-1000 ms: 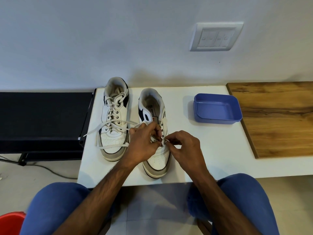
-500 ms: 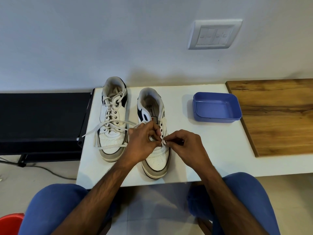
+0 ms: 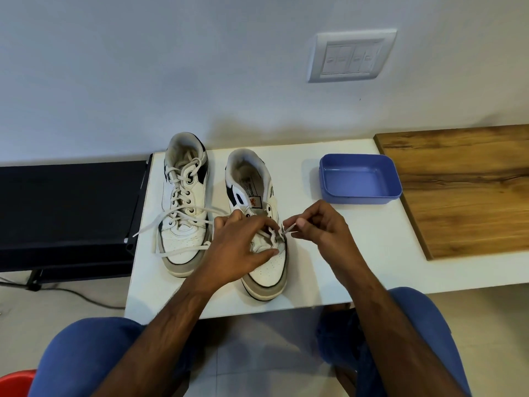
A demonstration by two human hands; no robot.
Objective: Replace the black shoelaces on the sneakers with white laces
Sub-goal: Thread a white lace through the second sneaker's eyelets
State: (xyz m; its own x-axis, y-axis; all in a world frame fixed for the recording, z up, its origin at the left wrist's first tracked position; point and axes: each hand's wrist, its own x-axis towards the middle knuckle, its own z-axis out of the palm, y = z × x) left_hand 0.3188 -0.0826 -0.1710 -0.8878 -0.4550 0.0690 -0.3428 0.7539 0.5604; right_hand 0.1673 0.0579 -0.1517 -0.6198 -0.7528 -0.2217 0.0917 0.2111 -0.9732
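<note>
On a white table [image 3: 329,270] stand two white sneakers. The left sneaker [image 3: 183,202] is laced white. The left hand [image 3: 240,247] rests on the right sneaker [image 3: 266,270]; the right hand [image 3: 320,224] pinches a white lace end [image 3: 287,229], apparently just past an eyelet. A blue tray [image 3: 359,179] sits nearby.

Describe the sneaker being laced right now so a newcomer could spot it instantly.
On the white table, two sneakers stand side by side left of the blue tray. It is the right sneaker, under both hands; unlike its fully laced neighbour, its upper eyelets are empty.
</note>
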